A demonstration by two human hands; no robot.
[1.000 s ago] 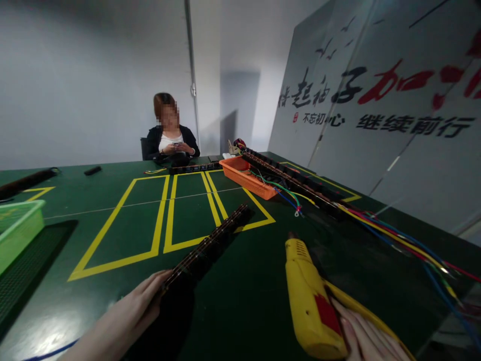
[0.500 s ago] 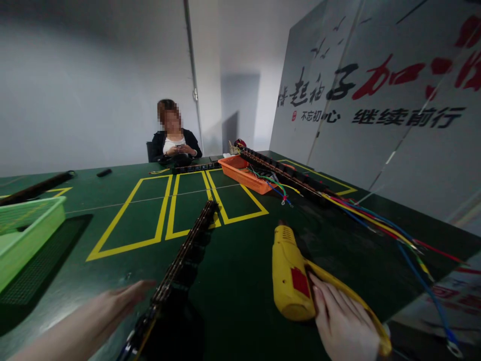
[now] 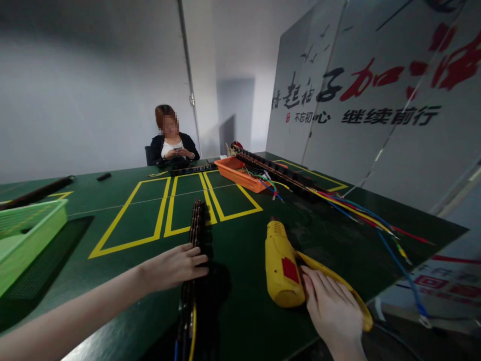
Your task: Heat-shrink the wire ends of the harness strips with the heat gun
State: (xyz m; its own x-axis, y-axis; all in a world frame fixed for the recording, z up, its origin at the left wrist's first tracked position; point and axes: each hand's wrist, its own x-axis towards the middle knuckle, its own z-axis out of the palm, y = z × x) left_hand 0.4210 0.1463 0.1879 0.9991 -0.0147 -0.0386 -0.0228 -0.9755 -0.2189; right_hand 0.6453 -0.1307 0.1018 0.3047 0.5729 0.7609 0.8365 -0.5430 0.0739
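My left hand [image 3: 180, 265] reaches across a long dark strip [image 3: 196, 225] with copper-coloured rows along it. Its fingers are bent over the strip's middle, and part of the grip is hidden under the hand. Yellow and blue wires run along the strip's near end. My right hand [image 3: 332, 303] is wrapped round the handle of a yellow heat gun [image 3: 281, 271], whose nozzle points away from me. The heat gun is at the table's right side, apart from the strip.
An orange basket [image 3: 240, 176] with wires stands at the back, beside a long bundle of strips [image 3: 278, 173] trailing coloured leads [image 3: 356, 208]. A green basket [image 3: 41, 233] is at left. Yellow tape [image 3: 128, 247] marks the green table [image 3: 248, 306]. A seated person [image 3: 173, 145] holds a phone-like object.
My left hand has moved right from beside the strip onto it. The strip has turned to lie straighter away from me. My right hand still grips the heat gun.
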